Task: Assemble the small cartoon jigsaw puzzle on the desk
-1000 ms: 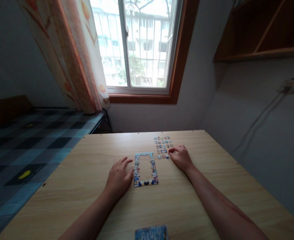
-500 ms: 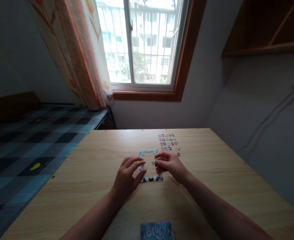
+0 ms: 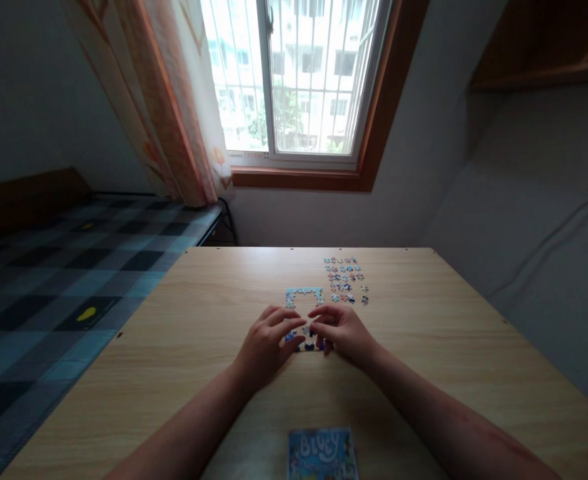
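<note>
Fingertips (image 3: 320,328) of our right hand (image 3: 345,333) pinch a puzzle piece (image 3: 306,330) over the puzzle frame (image 3: 289,298); our left hand (image 3: 273,339), thumb parted, curves over the frame's left side. Beyond lie loose pieces (image 3: 350,269); nearer us, a blue box (image 3: 321,455) on the tabletop (image 3: 214,303).

Head view looks forward and down across the pale wood-grain rectangular table (image 3: 424,320). Table lies near; the brown-framed glass window (image 3: 301,80) stands beyond.

Bare hands (image 3: 268,341); bare forearms (image 3: 204,417), faint marks (image 3: 507,445) along right one.
</note>
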